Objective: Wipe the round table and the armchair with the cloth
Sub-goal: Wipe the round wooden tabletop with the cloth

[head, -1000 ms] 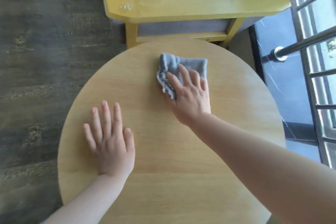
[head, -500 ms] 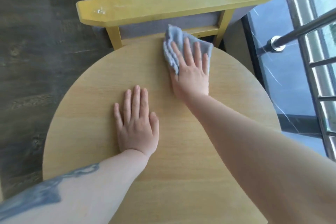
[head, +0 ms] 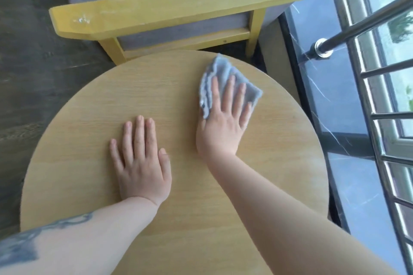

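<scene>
Grey cloth (head: 225, 80) has slid back from the round table (head: 89, 140) far edge under the flat-fingered right hand (head: 223, 127). Left hand (head: 140, 163) lies flat, holding nothing. Armchair (head: 178, 9) awaits wiping.

A round wooden table (head: 89, 174) bears a folded grey cloth (head: 225, 78) near its far edge.

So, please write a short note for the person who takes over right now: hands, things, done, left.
Right hand: flat, fingers straight, pressing the grey cloth on the round table, far right part near the edge.
Left hand: flat on the tabletop, holds nothing.
Armchair: behind the table, cloth not on it.
Done: table wiping under way; extent unclear.
Left: finish the table, then the armchair.
</scene>
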`<state>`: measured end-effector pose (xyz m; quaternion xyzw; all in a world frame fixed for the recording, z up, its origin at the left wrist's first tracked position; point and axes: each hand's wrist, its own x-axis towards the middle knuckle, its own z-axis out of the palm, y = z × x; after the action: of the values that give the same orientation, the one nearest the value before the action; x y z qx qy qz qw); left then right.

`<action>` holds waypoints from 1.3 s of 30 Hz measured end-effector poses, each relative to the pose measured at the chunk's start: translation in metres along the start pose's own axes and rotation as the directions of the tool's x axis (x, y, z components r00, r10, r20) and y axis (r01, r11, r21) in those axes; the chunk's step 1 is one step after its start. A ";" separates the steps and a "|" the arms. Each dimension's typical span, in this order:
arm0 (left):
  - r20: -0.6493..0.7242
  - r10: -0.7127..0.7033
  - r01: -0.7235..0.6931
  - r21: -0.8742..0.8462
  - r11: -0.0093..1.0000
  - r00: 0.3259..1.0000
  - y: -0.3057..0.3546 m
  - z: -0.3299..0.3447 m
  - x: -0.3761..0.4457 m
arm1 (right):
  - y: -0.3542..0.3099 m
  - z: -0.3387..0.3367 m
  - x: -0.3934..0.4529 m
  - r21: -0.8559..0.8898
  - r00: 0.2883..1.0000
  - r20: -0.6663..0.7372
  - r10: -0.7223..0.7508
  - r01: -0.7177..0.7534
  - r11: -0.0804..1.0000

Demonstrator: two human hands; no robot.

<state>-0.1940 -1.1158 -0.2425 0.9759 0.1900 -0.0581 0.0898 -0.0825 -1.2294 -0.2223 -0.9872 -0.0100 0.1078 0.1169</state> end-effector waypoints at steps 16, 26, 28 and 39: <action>-0.080 0.035 -0.038 -0.027 0.999 0.996 0.000 0.005 -0.003 | 0.114 -0.022 0.016 -0.031 0.984 -0.075 0.161 -0.164 0.986; -0.089 0.025 -0.029 -0.053 0.998 0.996 0.002 0.003 -0.004 | 0.148 -0.014 -0.056 0.006 0.946 -0.079 0.313 -0.313 0.950; -0.090 0.052 -0.058 -0.068 0.996 0.995 0.004 0.003 -0.004 | 0.151 -0.011 -0.105 0.081 0.866 -0.068 0.495 -0.490 0.868; -0.015 0.439 -0.430 -0.240 0.871 0.898 0.049 0.013 -0.115 | 0.151 0.003 -0.180 0.020 0.980 -0.008 0.198 -0.198 0.980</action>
<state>-0.2827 -1.2045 -0.2303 0.9745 -0.0304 -0.0326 0.2201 -0.2594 -1.3840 -0.2229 -0.9827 0.0899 0.1142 0.1150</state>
